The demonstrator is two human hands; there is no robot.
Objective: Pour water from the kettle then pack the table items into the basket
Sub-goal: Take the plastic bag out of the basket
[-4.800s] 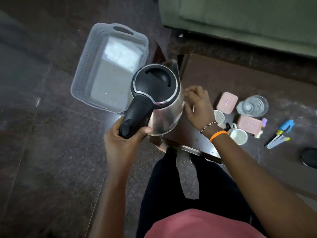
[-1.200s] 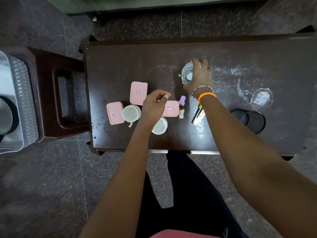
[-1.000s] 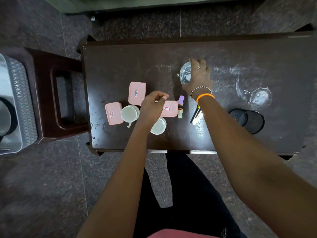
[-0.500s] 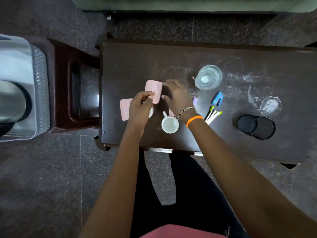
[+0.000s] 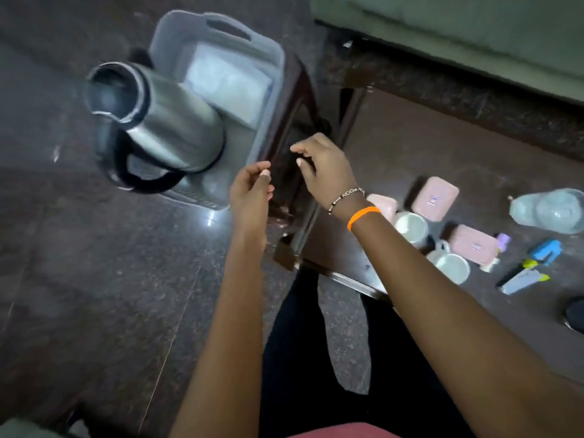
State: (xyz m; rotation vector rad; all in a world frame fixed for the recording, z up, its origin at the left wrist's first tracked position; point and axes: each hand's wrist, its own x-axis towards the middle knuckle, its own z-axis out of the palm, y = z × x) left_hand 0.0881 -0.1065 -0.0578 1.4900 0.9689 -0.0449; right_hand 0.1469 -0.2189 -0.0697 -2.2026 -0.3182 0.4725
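Note:
The steel kettle (image 5: 164, 121) with its black handle stands inside the grey basket (image 5: 221, 33) at the left, beside a flat white item (image 5: 227, 80). My left hand (image 5: 252, 194) and my right hand (image 5: 325, 172) hover close together over the dark stool, just right of the basket. Both have loosely curled fingers and I see nothing in them. On the table (image 5: 410, 143) lie three pink boxes (image 5: 436, 197), two white cups (image 5: 410, 227), a clear glass (image 5: 550, 210), a blue stapler (image 5: 545, 251), pens (image 5: 521, 276) and a small purple bottle (image 5: 503, 240).
The basket rests on a dark wooden stool (image 5: 297, 115) that stands against the table's left end. A black round kettle base (image 5: 575, 314) shows at the right edge. A green sofa (image 5: 458, 30) runs behind the table. Dark stone floor lies to the left.
Both hands have left the pink boxes on the table and moved left over the stool by the basket. My view has swung left toward the basket and kettle.

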